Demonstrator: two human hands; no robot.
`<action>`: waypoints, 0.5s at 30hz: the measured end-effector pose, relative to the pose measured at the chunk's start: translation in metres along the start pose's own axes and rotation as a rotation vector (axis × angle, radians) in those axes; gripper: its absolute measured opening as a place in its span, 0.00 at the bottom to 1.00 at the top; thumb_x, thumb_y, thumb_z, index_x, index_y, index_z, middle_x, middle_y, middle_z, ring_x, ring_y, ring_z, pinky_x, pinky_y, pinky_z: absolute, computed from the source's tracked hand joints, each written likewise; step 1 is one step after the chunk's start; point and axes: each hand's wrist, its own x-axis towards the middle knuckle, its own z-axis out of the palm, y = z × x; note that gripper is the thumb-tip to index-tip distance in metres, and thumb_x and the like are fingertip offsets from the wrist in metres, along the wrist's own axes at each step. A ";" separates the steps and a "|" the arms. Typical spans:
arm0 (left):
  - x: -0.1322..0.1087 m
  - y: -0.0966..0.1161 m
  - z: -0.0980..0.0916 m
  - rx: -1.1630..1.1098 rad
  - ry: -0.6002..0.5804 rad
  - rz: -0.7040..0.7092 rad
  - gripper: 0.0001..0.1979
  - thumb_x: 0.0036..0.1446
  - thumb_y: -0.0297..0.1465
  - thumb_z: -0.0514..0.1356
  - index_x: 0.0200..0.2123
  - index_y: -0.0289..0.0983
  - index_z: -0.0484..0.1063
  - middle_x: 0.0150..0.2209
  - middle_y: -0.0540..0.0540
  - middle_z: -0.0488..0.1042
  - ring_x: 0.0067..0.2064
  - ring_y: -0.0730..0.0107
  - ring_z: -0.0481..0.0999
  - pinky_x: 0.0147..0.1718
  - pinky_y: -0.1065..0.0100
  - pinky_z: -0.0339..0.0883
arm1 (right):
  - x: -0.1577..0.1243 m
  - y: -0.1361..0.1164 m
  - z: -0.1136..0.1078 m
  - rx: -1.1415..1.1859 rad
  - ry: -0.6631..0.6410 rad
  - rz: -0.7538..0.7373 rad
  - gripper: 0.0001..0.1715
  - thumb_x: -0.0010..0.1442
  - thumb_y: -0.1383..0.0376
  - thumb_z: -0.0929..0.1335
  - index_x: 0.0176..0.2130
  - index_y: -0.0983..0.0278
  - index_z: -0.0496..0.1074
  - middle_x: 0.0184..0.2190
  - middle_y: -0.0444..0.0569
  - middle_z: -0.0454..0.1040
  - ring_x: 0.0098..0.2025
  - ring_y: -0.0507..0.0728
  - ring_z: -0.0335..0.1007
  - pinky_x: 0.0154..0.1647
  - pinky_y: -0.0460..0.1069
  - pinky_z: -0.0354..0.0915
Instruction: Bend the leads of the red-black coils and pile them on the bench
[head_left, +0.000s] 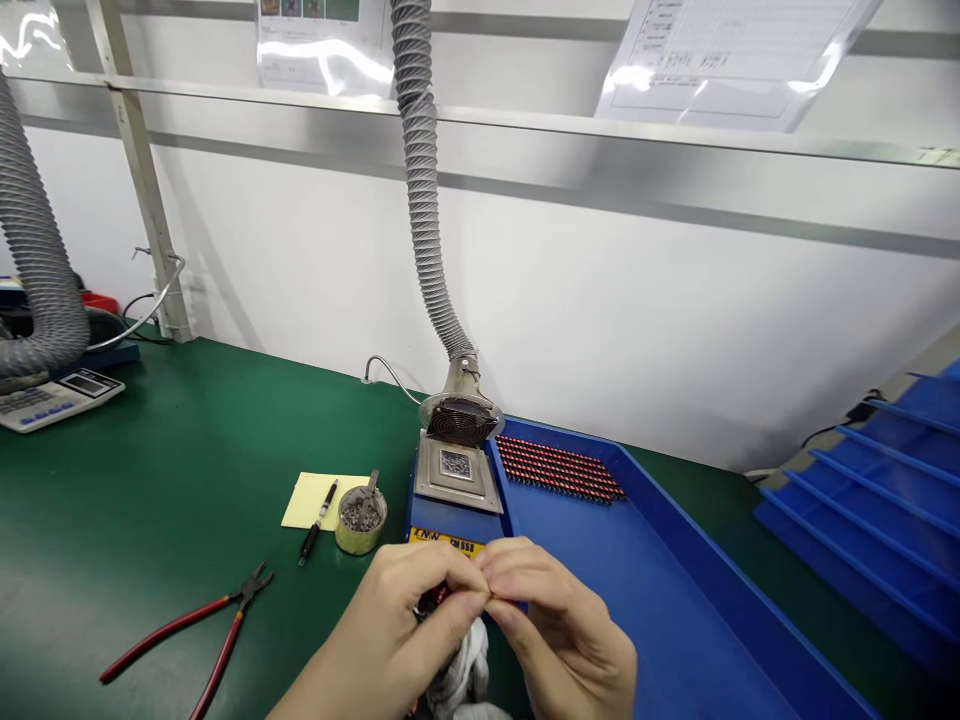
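My left hand [409, 615] is closed, thumb against forefinger. A small red-and-black part [433, 598] shows in the curl of its fingers, mostly hidden. Its tips meet those of my right hand [562, 625], which is pinched as well; whatever lies between those fingertips is too small to make out. Below the hands is a crumpled whitish cloth [470, 665]. Just beyond them stands a blue solder pot [461, 510] with a metal top plate and a small square bath of silvery metal. Rows of red-and-black parts [559, 468] lie in the blue tray [637, 560] on the right.
Above the pot hangs a fume hose [424, 170] ending in a hood [461, 415]. Red-handled pliers [240, 600], a pen [319, 522], yellow notepaper [307, 498] and a round tin [360, 540] lie left. A calculator [56, 400] sits farther left; blue trays [877, 510] lean at right.
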 end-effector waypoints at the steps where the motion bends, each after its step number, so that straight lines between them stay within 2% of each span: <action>1: 0.000 0.000 0.000 -0.003 -0.005 -0.005 0.09 0.62 0.26 0.56 0.29 0.38 0.71 0.25 0.52 0.72 0.28 0.74 0.71 0.30 0.76 0.63 | 0.000 0.000 0.000 -0.012 0.001 -0.005 0.06 0.62 0.70 0.70 0.37 0.59 0.78 0.27 0.47 0.77 0.31 0.56 0.74 0.33 0.51 0.71; 4: 0.000 0.002 0.000 0.008 -0.018 -0.014 0.09 0.62 0.26 0.56 0.29 0.38 0.71 0.26 0.52 0.73 0.28 0.74 0.71 0.29 0.76 0.62 | -0.002 -0.002 -0.002 -0.012 0.013 0.082 0.07 0.63 0.70 0.69 0.34 0.60 0.76 0.25 0.47 0.75 0.29 0.55 0.71 0.30 0.50 0.69; 8: 0.001 0.004 -0.001 -0.008 -0.009 -0.044 0.09 0.61 0.26 0.56 0.27 0.38 0.70 0.25 0.53 0.71 0.27 0.74 0.70 0.29 0.75 0.62 | -0.005 -0.001 -0.012 0.076 0.260 0.192 0.09 0.64 0.67 0.68 0.31 0.60 0.73 0.24 0.43 0.72 0.30 0.53 0.70 0.34 0.47 0.68; 10: 0.002 0.002 -0.002 -0.057 0.032 -0.100 0.09 0.62 0.28 0.56 0.28 0.39 0.70 0.26 0.52 0.71 0.29 0.74 0.69 0.30 0.75 0.62 | -0.006 0.001 -0.015 0.113 0.275 0.216 0.08 0.64 0.66 0.69 0.31 0.60 0.74 0.24 0.43 0.71 0.30 0.52 0.69 0.35 0.46 0.67; 12: 0.001 0.000 -0.002 -0.170 0.082 -0.145 0.03 0.62 0.30 0.57 0.37 0.41 0.72 0.29 0.52 0.70 0.32 0.73 0.69 0.32 0.75 0.64 | -0.006 0.003 -0.013 0.179 0.186 0.308 0.09 0.63 0.65 0.70 0.30 0.60 0.74 0.24 0.44 0.72 0.31 0.53 0.69 0.36 0.46 0.67; 15: -0.002 -0.006 0.001 -0.394 0.106 -0.150 0.17 0.64 0.33 0.57 0.56 0.45 0.63 0.37 0.49 0.69 0.37 0.72 0.72 0.37 0.73 0.69 | -0.006 0.004 0.002 0.413 0.121 0.500 0.11 0.63 0.62 0.70 0.28 0.60 0.73 0.24 0.44 0.70 0.29 0.52 0.68 0.34 0.46 0.68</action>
